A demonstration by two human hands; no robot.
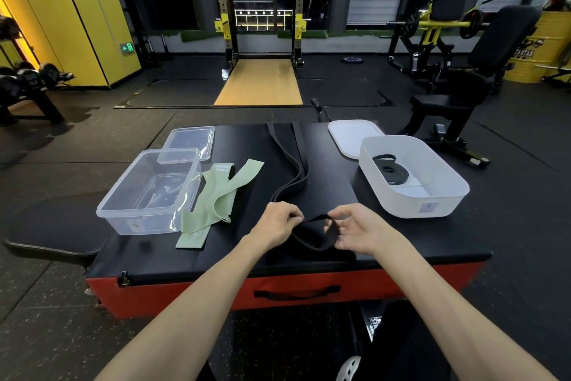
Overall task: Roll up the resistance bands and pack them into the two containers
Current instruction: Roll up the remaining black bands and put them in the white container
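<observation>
The left hand (279, 221) and right hand (361, 227) are pinching the near end of the black resistance band (310, 242), curling it into a loop between them. Its length is running straight away toward the far edge of the padded box (401, 241), between the clear container (148, 220) and white container (445, 195)

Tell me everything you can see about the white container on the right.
The white container is an opaque, plastic-looking rectangular tub with rounded corners, upright and open on the black padded top. A small label sits on its near wall. One rolled black band lies inside. Its white lid lies flat behind it, at its far left corner.
</observation>
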